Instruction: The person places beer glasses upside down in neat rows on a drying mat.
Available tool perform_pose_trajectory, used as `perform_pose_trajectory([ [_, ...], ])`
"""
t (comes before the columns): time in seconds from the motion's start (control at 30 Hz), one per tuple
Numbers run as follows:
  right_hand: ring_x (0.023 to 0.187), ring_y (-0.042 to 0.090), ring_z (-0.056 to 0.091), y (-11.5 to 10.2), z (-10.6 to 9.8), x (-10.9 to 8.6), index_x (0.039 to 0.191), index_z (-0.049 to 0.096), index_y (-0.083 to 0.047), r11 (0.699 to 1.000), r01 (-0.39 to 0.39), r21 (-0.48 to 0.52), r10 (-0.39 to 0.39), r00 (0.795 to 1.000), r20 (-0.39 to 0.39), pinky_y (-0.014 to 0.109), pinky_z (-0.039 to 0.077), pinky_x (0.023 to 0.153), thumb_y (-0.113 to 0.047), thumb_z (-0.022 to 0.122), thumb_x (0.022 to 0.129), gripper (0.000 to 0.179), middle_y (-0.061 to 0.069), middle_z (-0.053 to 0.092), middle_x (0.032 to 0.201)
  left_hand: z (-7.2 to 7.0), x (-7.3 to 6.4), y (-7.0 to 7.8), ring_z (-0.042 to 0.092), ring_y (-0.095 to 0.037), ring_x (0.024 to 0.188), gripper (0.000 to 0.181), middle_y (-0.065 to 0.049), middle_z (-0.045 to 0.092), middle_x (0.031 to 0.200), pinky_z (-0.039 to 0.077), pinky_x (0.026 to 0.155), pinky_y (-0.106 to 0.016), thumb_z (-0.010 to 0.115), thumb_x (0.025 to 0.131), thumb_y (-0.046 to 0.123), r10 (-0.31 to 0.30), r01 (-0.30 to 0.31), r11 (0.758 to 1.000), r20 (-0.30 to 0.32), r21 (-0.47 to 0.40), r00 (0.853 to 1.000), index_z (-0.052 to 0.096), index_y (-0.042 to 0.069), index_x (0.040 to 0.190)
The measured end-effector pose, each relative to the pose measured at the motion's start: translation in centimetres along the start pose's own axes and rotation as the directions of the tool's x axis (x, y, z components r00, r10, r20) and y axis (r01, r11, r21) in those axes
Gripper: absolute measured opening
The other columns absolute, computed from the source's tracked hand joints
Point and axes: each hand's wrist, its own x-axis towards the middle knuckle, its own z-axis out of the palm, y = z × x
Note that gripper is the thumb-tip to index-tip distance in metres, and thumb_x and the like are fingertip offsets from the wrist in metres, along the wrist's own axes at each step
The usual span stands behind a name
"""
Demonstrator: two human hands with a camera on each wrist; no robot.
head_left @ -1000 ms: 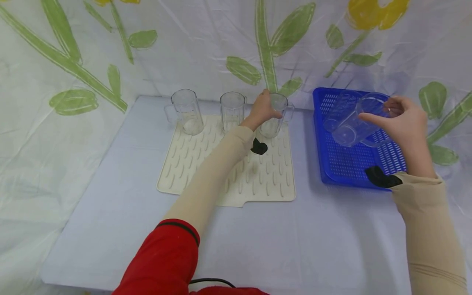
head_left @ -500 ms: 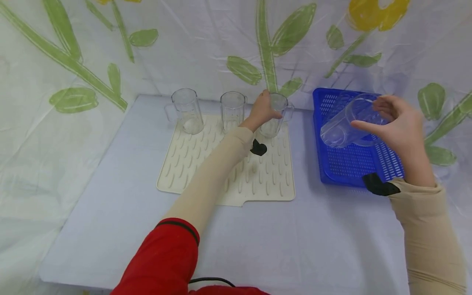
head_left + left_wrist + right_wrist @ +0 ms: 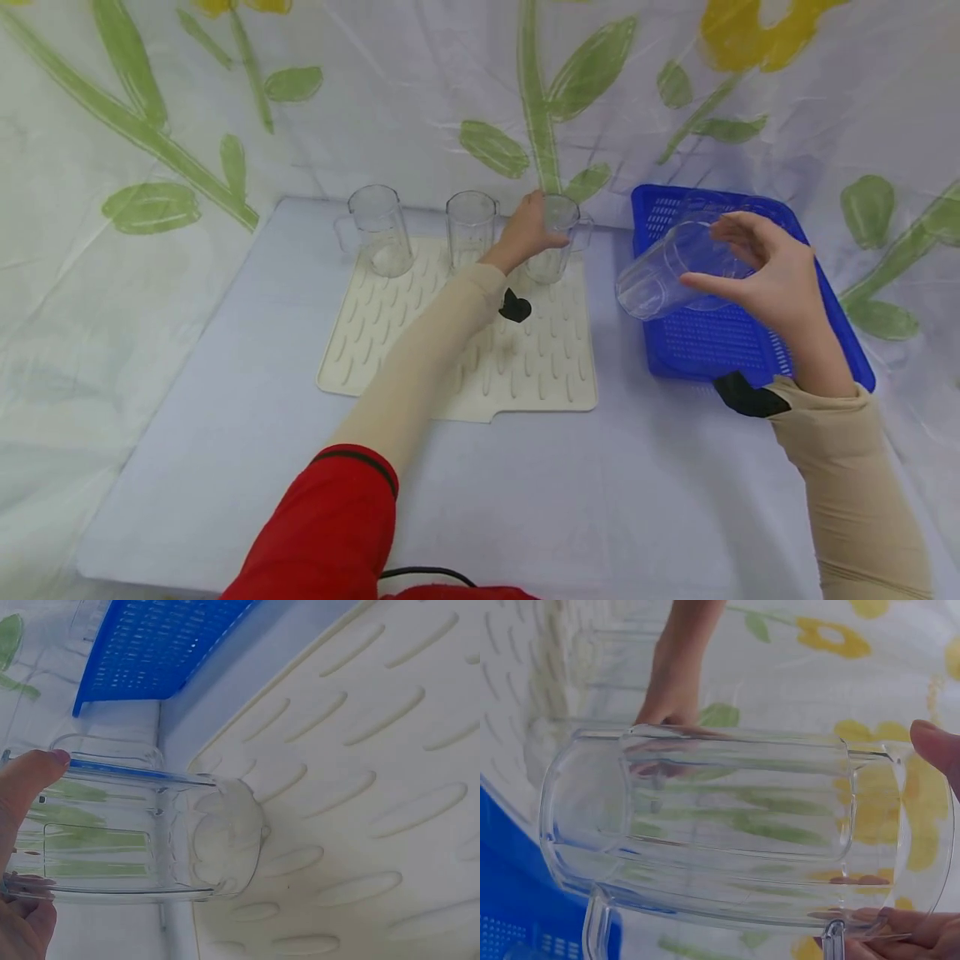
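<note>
My left hand [image 3: 527, 231] grips a clear mug [image 3: 550, 260] near its rim; the mug stands upright at the back right of the cream ribbed mat [image 3: 540, 367]. In the left wrist view, thumb and fingers lie on opposite sides of that mug [image 3: 112, 840]. My right hand [image 3: 780, 275] holds another clear mug [image 3: 647, 287] by its rim end, tilted, base toward the mat. It is raised over the left edge of the blue basket [image 3: 705, 350]. Its handle shows in the right wrist view below the mug body [image 3: 727, 817].
Two more clear mugs stand along the mat's back edge, a left mug [image 3: 382, 237] and a middle mug [image 3: 471, 229]. Other clear mugs lie in the basket, partly hidden. A flower-printed sheet [image 3: 405, 92] hangs behind the table [image 3: 225, 400].
My right hand has carried its mug leftward and slightly toward me, from above the basket's middle to its left edge. My left hand has stayed on its mug.
</note>
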Motion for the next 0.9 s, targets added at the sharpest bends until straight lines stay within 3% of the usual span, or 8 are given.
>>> perform_pose_trajectory([
  [0.33,0.108,0.013,0.049,-0.3,2.1,-0.9,0.123,0.05,-0.004,0.998,0.045,0.043,-0.047,0.998,0.051,0.019,0.038,0.089,-0.009,0.08,0.065,0.066,0.012,0.053,0.114,0.6,-0.3,-0.6,0.026,-0.026,0.126,0.09,-0.02,0.024,0.139,0.024,0.101,-0.025,0.067,0.079,0.033,0.067,-0.066,0.998,-0.035,0.014,0.997,0.013,-0.006,0.139],
  [0.5,0.109,0.02,0.048,0.1,3.2,-1.4,0.123,0.049,-0.001,0.996,0.051,0.076,-0.058,0.994,0.088,0.02,0.038,0.09,-0.007,0.08,0.065,0.067,0.016,0.052,0.115,0.9,-0.3,-0.6,0.023,-0.028,0.127,0.093,-0.022,0.021,0.14,0.023,0.102,-0.027,0.066,0.08,0.032,0.089,-0.088,0.996,-0.064,0.016,0.994,0.006,-0.007,0.139],
  [0.73,0.109,0.022,0.048,0.0,4.8,-2.3,0.125,0.047,0.0,0.988,0.085,0.129,-0.102,0.987,0.128,0.02,0.038,0.09,-0.004,0.08,0.064,0.069,0.015,0.053,0.116,1.1,-0.4,-0.6,0.022,-0.031,0.127,0.091,-0.023,0.021,0.139,0.021,0.103,-0.028,0.065,0.082,0.033,0.123,-0.117,0.991,-0.089,0.072,0.988,0.007,-0.009,0.138],
  [0.9,0.108,0.02,0.048,-0.4,5.6,-2.9,0.124,0.048,-0.001,0.984,0.095,0.152,-0.118,0.981,0.153,0.021,0.038,0.09,-0.005,0.081,0.063,0.07,0.013,0.054,0.115,1.3,-0.6,-0.6,0.013,-0.027,0.131,0.094,-0.022,0.013,0.143,0.012,0.104,-0.023,0.065,0.081,0.033,0.145,-0.143,0.989,-0.122,0.029,0.982,0.003,-0.007,0.139],
])
